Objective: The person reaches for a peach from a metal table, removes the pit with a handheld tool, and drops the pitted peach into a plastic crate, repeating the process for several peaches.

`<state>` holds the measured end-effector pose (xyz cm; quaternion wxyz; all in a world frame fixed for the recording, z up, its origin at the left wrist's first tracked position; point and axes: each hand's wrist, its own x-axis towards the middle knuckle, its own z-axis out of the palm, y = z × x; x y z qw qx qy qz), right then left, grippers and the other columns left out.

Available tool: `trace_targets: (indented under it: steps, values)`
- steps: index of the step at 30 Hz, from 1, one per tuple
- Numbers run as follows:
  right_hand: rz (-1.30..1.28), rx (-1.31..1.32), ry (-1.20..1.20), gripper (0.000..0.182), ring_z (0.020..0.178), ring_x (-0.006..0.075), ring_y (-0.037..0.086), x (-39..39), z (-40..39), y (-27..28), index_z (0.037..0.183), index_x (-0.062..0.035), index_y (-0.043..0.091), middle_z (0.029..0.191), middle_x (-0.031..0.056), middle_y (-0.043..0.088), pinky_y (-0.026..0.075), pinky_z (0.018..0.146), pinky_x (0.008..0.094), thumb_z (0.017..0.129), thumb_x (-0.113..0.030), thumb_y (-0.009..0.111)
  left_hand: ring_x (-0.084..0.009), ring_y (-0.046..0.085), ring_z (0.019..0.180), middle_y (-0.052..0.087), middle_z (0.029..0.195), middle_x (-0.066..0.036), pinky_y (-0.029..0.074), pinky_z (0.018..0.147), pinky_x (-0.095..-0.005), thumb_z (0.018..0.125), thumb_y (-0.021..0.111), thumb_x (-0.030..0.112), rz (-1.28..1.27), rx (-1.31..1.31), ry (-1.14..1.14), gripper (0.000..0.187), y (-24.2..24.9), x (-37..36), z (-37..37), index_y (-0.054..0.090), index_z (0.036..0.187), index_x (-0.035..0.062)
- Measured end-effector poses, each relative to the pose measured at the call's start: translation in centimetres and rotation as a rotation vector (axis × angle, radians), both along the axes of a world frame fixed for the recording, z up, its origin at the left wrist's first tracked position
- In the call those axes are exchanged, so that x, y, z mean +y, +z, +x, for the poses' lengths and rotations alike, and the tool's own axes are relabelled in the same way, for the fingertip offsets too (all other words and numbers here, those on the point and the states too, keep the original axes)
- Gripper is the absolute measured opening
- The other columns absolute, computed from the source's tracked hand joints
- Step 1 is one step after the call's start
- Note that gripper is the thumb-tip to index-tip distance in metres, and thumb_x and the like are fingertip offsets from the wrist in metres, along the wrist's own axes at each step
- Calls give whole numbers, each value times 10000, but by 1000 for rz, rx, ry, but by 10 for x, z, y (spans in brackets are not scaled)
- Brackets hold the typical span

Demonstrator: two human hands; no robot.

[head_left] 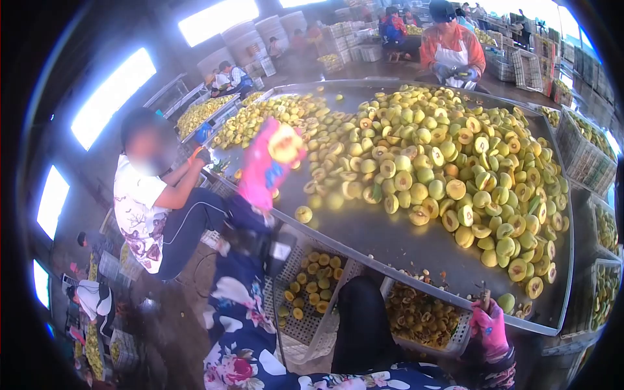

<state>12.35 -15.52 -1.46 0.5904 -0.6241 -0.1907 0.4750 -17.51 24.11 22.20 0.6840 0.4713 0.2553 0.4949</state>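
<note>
So we're holding our left hand (260,166), in a pink glove, up over the left part of the metal table (403,244), and it's gripping a fruit half (285,143), cut face showing. Its fingers are blurring, but they're looking curled round it; we can't tell how far. Our right hand (489,331), also pink-gloved, is resting at the near rim, fingers closing tightly on a small tool (484,298), with a green fruit (506,302) sitting just beside it. A big heap of fruit (448,169) is covering most of the far and right side. Below the rim, our dark knee (364,318) is sticking up between a crate of halves (302,331) and a crate of scraps (463,331), kinda hiding bits of both. Our left hand is blocking some table behind it. A person in a white top (140,214) is sitting left of us, someone in an apron (453,58) is working opposite, and stacked crates (585,156) are crowding the right.
</note>
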Motion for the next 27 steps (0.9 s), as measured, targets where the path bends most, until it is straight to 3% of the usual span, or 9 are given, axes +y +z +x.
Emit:
trace_targets:
  steps: [11, 14, 16, 20, 22, 23, 25, 26, 27]
  values:
    - [-18, 49, -71, 191, 375, 119, 477, 2, 5, -9, 992, -5, 522, 572, 58, 552, 393, 359, 228, 831, -104, 555, -270, 560, 1023, 569, 1072, -168, 479, 871, -442, 881, 601, 242, 287, -181, -28, 367, 42, 91, 5, 489, 1172, 47]
    - [-43, 26, -32, 194, 377, 119, 476, 1, 11, -20, 997, -3, 519, 585, 59, 556, 392, 359, 229, 834, -104, 552, -267, 551, 1038, 556, 1098, -158, 468, 888, -448, 869, 622, 237, 266, -286, -143, 420, 21, 76, 9, 472, 1214, 52]
    - [-63, 5, -22, 203, 378, 119, 476, 2, 11, -15, 1003, 0, 515, 592, 60, 557, 392, 359, 229, 837, -110, 554, -270, 541, 1068, 551, 1127, -155, 459, 914, -453, 865, 624, 186, 92, -345, -236, 421, -4, 48, 25, 468, 1224, 32]
    - [-51, -5, -17, 215, 386, 117, 479, 0, 7, -12, 1015, 0, 509, 596, 59, 555, 398, 371, 224, 842, -117, 561, -271, 554, 1032, 561, 1136, -143, 492, 843, -439, 914, 528, 252, 508, 192, 73, 360, -76, -46, 68, 510, 1187, 18]
    - [-39, 0, -9, 209, 390, 114, 480, 0, 6, -12, 1015, -1, 510, 597, 58, 553, 400, 376, 220, 846, -114, 558, -280, 566, 996, 568, 1121, -150, 496, 826, -430, 922, 504, 295, -59, -144, -127, 383, -105, -79, 79, 516, 1179, 12]
    - [-32, 14, -7, 205, 393, 113, 480, 0, 6, -11, 1014, -2, 511, 599, 57, 552, 401, 378, 218, 847, -112, 556, -284, 568, 987, 569, 1116, -159, 492, 829, -427, 917, 510, 300, -509, -476, -276, 399, -115, -95, 82, 511, 1183, 3]
    - [-33, 24, 1, 200, 396, 111, 482, -1, 8, -9, 1013, -2, 512, 601, 57, 552, 402, 380, 217, 850, -110, 554, -305, 563, 994, 565, 1106, -177, 482, 845, -428, 914, 511, 301, -615, -466, -345, 400, -152, -113, 82, 513, 1155, -19]
    - [-38, 23, 6, 199, 397, 111, 483, 0, 8, -8, 1012, -1, 513, 603, 57, 552, 402, 379, 216, 851, -110, 553, -329, 514, 1086, 558, 1143, -144, 438, 923, -466, 922, 488, 268, -552, -490, -445, 418, -179, -111, 75, 467, 1203, -41]
    - [-45, 22, 9, 198, 398, 110, 484, -1, 8, -8, 1012, 0, 513, 605, 58, 553, 402, 379, 216, 852, -110, 553, -325, 517, 1083, 562, 1137, -144, 437, 926, -464, 921, 489, 266, -523, -527, -388, 410, -177, -122, 69, 478, 1193, -41]
